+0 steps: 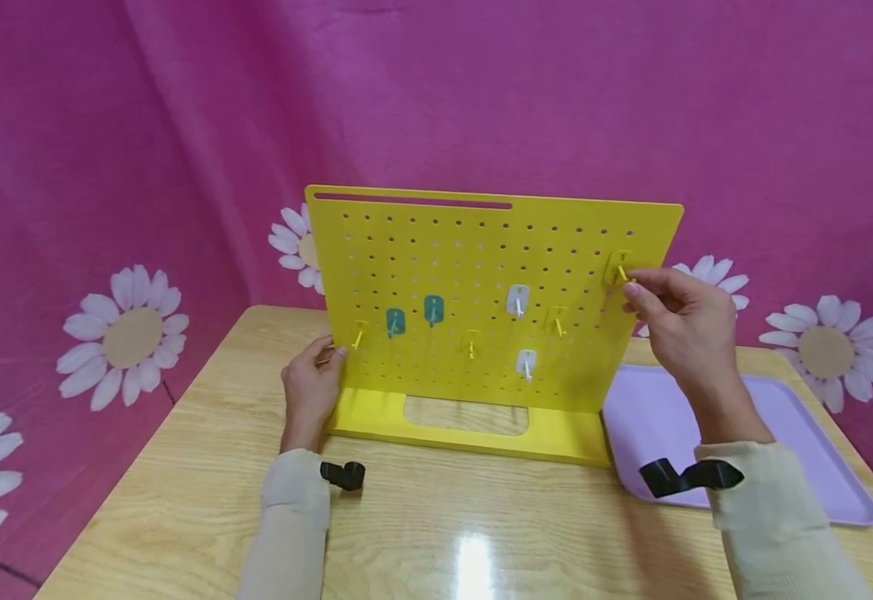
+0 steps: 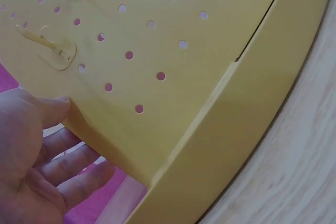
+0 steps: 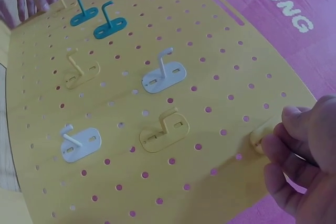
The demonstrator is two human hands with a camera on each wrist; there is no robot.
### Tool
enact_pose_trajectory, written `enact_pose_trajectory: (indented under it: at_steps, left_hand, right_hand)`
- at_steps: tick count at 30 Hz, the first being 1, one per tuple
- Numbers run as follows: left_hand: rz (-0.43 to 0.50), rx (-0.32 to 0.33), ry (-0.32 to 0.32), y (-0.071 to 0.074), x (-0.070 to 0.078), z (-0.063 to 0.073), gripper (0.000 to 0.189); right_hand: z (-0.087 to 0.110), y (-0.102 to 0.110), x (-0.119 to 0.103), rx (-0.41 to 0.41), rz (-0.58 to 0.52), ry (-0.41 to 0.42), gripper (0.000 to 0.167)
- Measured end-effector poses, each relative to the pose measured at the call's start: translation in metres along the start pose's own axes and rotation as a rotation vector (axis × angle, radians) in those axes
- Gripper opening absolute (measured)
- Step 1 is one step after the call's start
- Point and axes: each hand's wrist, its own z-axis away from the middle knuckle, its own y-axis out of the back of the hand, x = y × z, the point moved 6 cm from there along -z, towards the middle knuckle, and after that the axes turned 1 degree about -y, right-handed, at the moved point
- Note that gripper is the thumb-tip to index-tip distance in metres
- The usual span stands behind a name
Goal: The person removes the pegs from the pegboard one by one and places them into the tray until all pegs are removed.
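Observation:
A yellow pegboard [image 1: 421, 250] stands upright on its yellow base. My right hand [image 1: 679, 321] pinches a yellow hook [image 1: 621, 268] at the board's upper right; in the right wrist view the fingers cover most of that hook. At the lower left edge, my left hand [image 1: 312, 387] grips the board, thumb on the front face and fingers behind, as the left wrist view shows. Two teal hooks [image 1: 433, 309], two white hooks [image 1: 518, 300] and three other yellow hooks [image 1: 470, 343] are mounted across the board.
The board's base [image 1: 376, 417] sits on a light wooden table [image 1: 406, 525]. To the right lies a purple tray [image 1: 781, 433], partly behind my right forearm. A pink curtain [image 1: 556, 100] with white flowers hangs behind and beside the table.

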Motion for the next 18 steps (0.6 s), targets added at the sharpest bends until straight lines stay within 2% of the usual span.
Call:
enact_pose_trajectory:
  at_steps: [5, 11, 18]
  left_hand:
    - [0.002, 0.013, 0.005, 0.001, 0.0, 0.0, 0.031]
    - [-0.018, 0.02, -0.028, 0.001, 0.002, 0.0, 0.032]
    - [-0.033, 0.027, -0.038, 0.001, 0.004, 0.0, 0.03]
  right_hand:
    - [0.001, 0.005, -0.003, -0.003, -0.012, -0.009, 0.023]
    - [0.003, 0.023, -0.002, 0.02, 0.004, -0.011, 0.024]
    - [0.01, 0.049, 0.023, 0.038, 0.01, -0.076, 0.028]
